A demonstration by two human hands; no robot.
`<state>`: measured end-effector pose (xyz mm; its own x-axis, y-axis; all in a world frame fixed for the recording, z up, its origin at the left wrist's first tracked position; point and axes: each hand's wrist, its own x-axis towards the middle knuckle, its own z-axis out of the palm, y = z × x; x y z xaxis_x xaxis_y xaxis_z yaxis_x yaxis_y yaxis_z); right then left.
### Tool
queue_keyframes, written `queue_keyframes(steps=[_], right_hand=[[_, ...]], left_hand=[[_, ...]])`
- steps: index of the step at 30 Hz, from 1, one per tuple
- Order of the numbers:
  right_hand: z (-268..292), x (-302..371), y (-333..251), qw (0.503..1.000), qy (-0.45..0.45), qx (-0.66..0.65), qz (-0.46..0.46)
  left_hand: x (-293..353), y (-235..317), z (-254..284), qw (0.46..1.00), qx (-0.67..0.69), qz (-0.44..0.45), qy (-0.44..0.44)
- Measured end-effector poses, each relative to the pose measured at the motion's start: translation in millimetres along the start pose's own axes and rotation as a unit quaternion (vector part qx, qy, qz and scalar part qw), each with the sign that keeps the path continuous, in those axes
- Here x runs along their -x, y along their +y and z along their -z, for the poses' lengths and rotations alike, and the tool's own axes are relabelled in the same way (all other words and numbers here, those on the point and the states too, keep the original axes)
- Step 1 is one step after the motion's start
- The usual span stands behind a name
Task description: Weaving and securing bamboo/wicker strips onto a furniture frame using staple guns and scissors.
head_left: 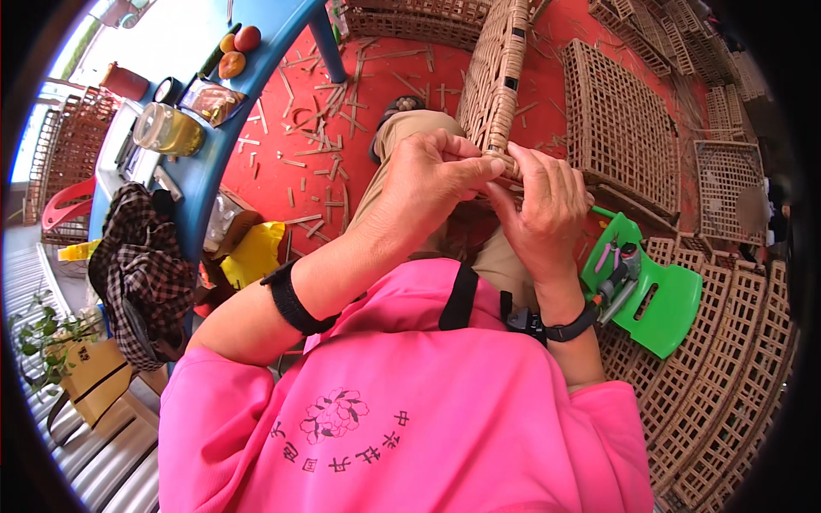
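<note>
The left hand, its thumb laid over the near end of a tall, tan woven-wicker panel with a thick braided edge, holds that end in a narrow pinch, while the right hand grips the same end from the right, fingers curled over it and thumb beneath. The panel stands edge-on between the person's legs in tan trousers, reaching to the far side. The step in hand looks like fine fingertip work on the braided corner; whether a loose strand is caught there I can't tell, since the fingers cover much of it. The next move seems to call for a steady hold from one hand and a small, firm press or tuck from the other. Pale short strips of cane lie scattered over the red floor to the far left. To the right, a bright green plastic seat bears a dark-and-grey power tool and pink-handled pliers, near enough to reach. Brown open-lattice panels stand beyond it, and a blue table is at left.
</note>
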<state>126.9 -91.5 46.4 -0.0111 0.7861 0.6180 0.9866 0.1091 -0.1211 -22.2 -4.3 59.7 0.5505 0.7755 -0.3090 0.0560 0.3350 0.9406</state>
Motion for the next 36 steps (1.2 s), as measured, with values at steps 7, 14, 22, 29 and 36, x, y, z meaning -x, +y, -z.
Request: queue_keyframes(steps=[7,14,22,29,36], right_hand=[[0,5,4,0.999,0.046,-0.014,-0.012],[3,9,4,0.998,0.048,-0.035,-0.034],[1,12,4,0.995,0.075,-0.059,-0.018],[6,5,-3,0.994,0.094,-0.062,-0.011],[20,30,-22,0.936,0.08,-0.32,-0.123]], left_hand=[[2,15,-6,0.997,-0.032,0.069,-0.019],[-2,23,-9,0.991,-0.004,0.13,-0.012],[-24,27,10,0.977,0.038,0.185,-0.099],[-45,34,13,0.965,-0.047,0.198,-0.163],[-51,35,9,0.958,-0.081,0.215,-0.173]])
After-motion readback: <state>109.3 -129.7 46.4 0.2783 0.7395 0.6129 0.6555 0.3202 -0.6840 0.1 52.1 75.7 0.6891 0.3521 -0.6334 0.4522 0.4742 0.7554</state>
